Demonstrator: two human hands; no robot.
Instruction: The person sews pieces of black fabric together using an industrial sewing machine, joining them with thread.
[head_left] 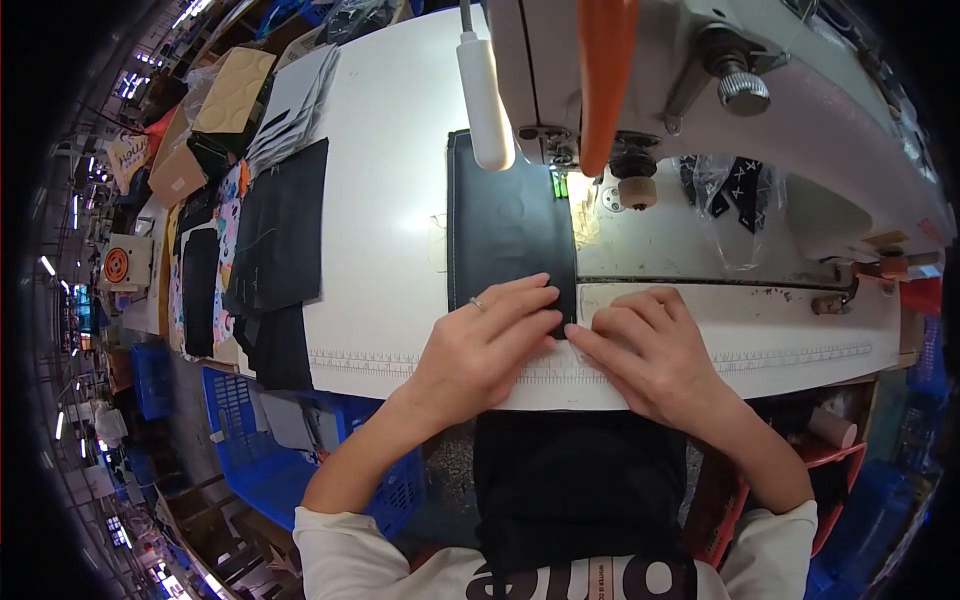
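A black leather-like panel point(505, 220) with a stitched left edge lies flat on the white table, its right edge by the sewing machine's needle area. My left hand point(485, 335) rests over the panel's lower end, fingers stretched out and lying on it. At the panel's lower right corner, a fingertip of my right hand point(645, 345) touches or nearly touches the edge. The other fingers of that hand are bent and apart on the table, with nothing visible in them. The panel's bottom edge is partly hidden under my left hand.
Overhead stands a sewing machine point(800, 110) with an orange part point(605, 80) and a white lamp point(485, 105). A ruler scale point(790, 358) runs along the table's front. Black pieces point(280, 225) are stacked left; a blue basket point(245, 430) sits below. A plastic bag point(735, 200) lies behind.
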